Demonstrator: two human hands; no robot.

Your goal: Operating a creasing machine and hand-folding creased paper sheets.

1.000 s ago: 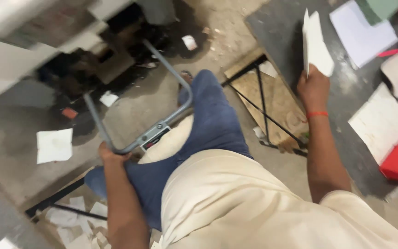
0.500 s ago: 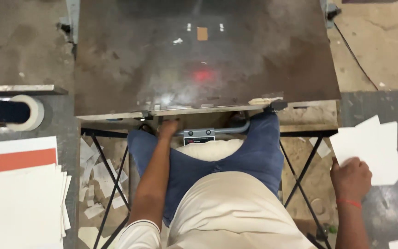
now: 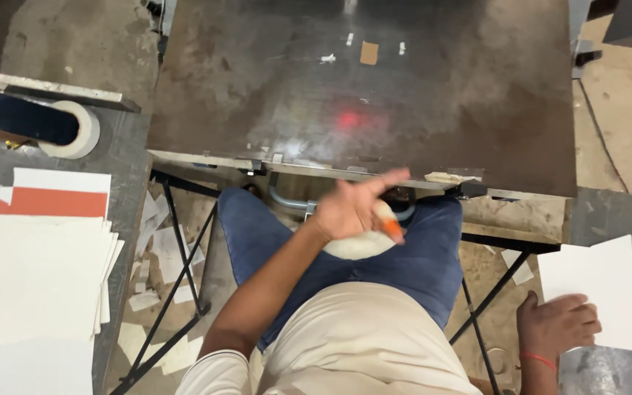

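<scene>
**White card sheets under the right hand, left hand loose above the lap**

White card sheets [image 3: 608, 289], flat and cut with stepped corners, lie on a dark grey side surface [image 3: 608, 212] at the person's right. The right hand [image 3: 556, 325] rests on their near left edge, fingers curled lightly with the fingertips on the card; it pins the sheets rather than gripping them. A thin red band circles that wrist.

The left hand [image 3: 356, 208] hangs in the air above the lap, just in front of the near edge of the big dark metal work plate [image 3: 433, 95]. Its fingers are spread and half open, blurred, and it has hold of nothing that can be made out. An orange-tipped white object [image 3: 389, 225] shows just beneath the fingers; whether the hand touches it cannot be told.

The card sheets look clean and unmarked, overlapping one another.

On the left bench a stack of white boards [image 3: 34, 278] lies with one white-and-orange sheet [image 3: 38, 199] at its far end, and a roll of white tape [image 3: 74, 132] sits beyond them. Paper offcuts [image 3: 162, 252] litter the floor.
</scene>
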